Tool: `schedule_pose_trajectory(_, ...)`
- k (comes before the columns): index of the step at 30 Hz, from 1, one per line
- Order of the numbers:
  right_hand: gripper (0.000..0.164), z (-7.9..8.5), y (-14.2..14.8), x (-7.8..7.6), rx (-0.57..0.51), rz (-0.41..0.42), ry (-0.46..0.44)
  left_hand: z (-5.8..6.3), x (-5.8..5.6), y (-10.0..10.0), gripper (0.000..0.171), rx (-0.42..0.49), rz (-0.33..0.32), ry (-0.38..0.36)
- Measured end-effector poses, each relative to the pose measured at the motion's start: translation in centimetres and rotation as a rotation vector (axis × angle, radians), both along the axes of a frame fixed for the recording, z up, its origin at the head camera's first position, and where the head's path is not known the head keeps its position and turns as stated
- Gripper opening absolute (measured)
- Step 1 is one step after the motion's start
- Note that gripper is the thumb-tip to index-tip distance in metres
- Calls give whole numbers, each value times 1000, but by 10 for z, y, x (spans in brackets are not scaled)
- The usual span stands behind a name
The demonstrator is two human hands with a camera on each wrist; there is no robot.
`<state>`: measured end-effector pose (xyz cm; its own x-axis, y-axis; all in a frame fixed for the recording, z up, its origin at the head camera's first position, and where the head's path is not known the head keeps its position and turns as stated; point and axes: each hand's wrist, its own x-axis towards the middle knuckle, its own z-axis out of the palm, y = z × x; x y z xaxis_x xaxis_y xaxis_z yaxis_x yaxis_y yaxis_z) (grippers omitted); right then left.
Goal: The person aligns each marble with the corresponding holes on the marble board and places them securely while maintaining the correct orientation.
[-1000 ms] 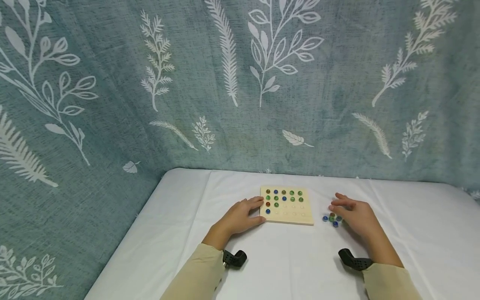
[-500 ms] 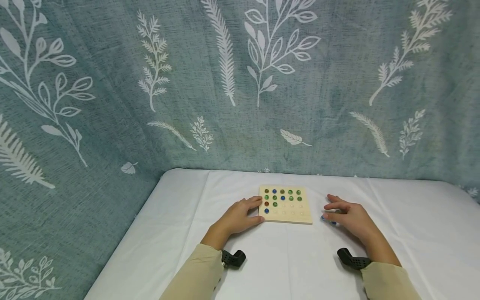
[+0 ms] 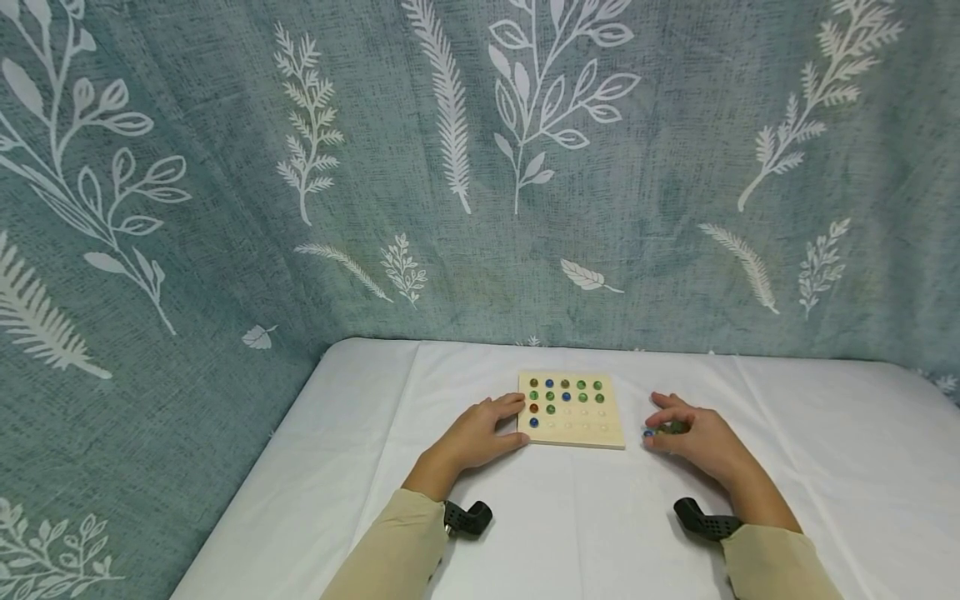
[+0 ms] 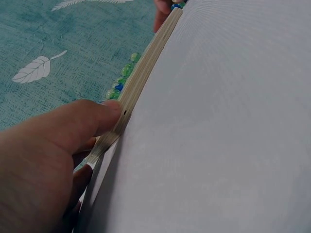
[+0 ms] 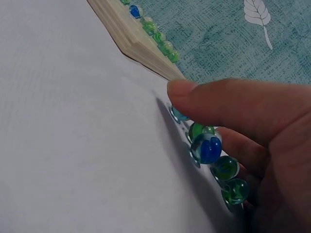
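A pale wooden board [image 3: 580, 439] with rows of shallow hollows lies on the white cloth, glass marbles filling the back rows and part of the front ones. My left hand [image 3: 480, 432] holds it at its left side, the thumb against the front edge and the fingers along the left edge. Right of the board, my right hand [image 3: 701, 437] is down at a small group of loose marbles. Its thumb and index finger pinch a blue marble [image 5: 180, 113], partly covered by the thumb in the right wrist view. Under the palm sit another blue marble [image 5: 206, 148] and several green ones [image 5: 235, 191].
A white cloth [image 3: 577, 517] covers the table. Behind it and on the left hangs a teal curtain [image 3: 480, 275] with white leaf prints. Each wrist carries a black strap mount [image 3: 468, 518].
My right hand has moved left and lowered over the loose marbles, its thumb and index finger closing at the leftmost blue one. The left hand and board stay in place.
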<state>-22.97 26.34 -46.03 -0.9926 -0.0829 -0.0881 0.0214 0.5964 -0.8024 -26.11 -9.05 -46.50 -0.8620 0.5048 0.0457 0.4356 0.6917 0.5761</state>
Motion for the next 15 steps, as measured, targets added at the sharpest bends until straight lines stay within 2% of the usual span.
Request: schedule_pose_trajectory(15, 35, -3, 0, -1, 58, 10, 44, 0, 0, 0, 60, -6, 8, -10)
